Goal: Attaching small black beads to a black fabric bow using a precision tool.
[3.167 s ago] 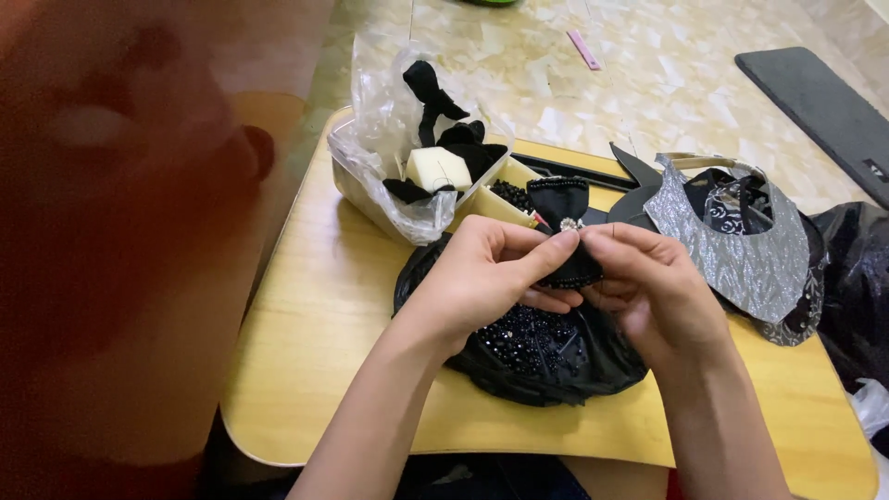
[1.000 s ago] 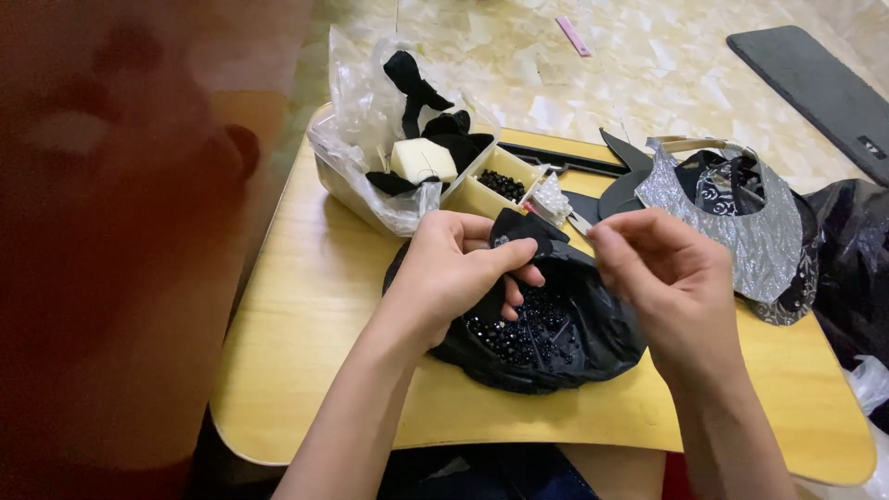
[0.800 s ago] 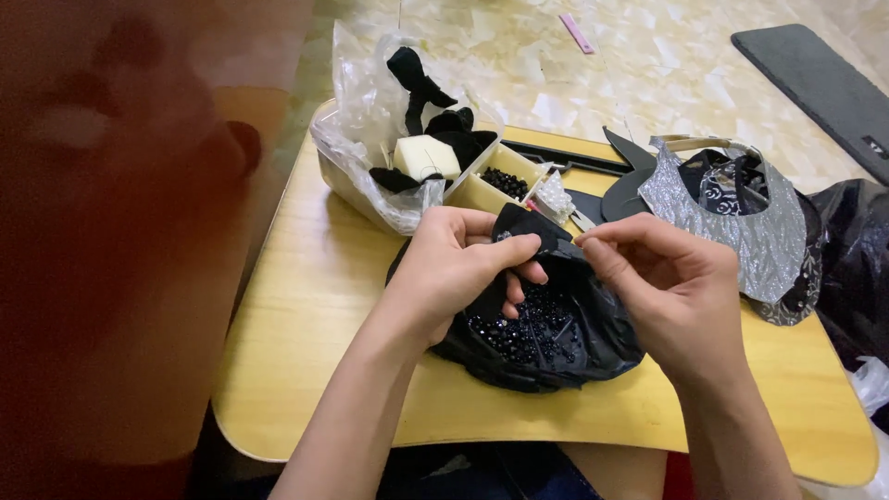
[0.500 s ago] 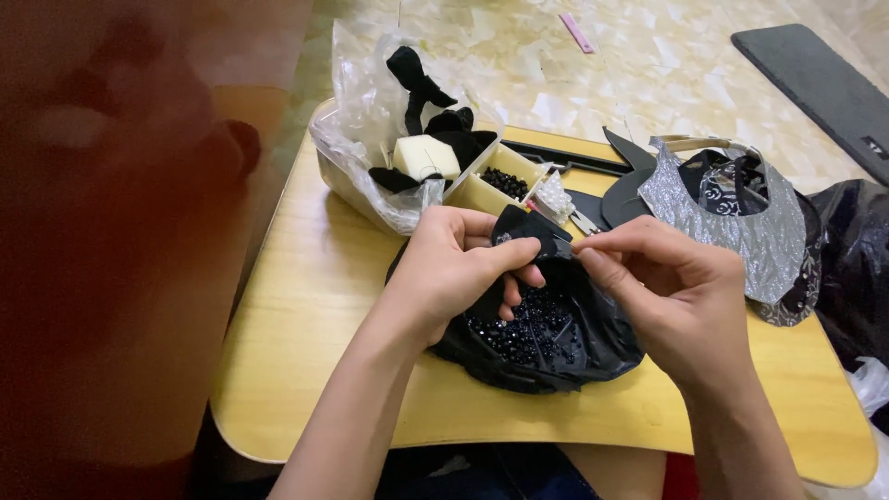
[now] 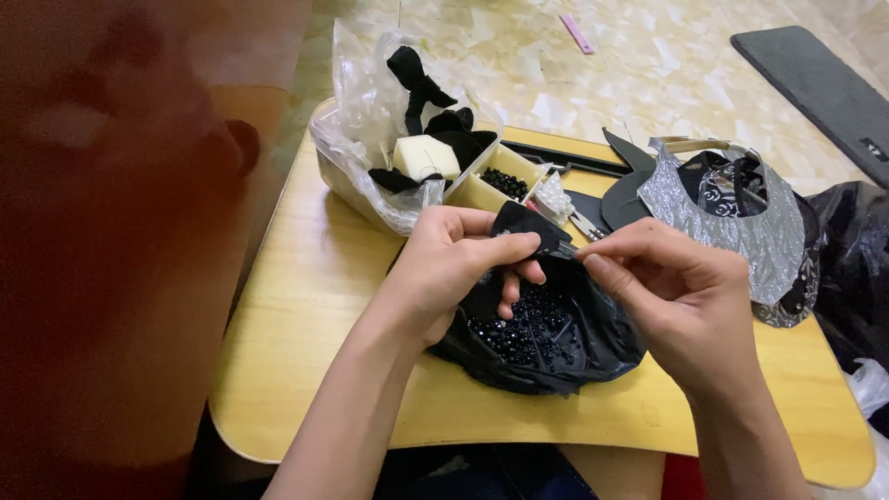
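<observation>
Black bow [image 5: 526, 225] pinched in left hand [image 5: 454, 268]; right hand [image 5: 676, 296] pinching needle, barely visible. Could prick thumb or spill beads [image 5: 523, 324].

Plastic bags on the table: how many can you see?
2: a clear plastic bag at the box on the far left, and a black plastic bag of beads under both hands. Others may be hidden.

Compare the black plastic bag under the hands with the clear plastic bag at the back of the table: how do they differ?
The black plastic bag is opaque; the clear plastic bag is see-through. The black plastic bag lies low and open on the wooden table, with black beads in it; the clear plastic bag stands taller and lines a box with black fabric pieces. Both are crumpled, open-topped and rest on the table.
</observation>
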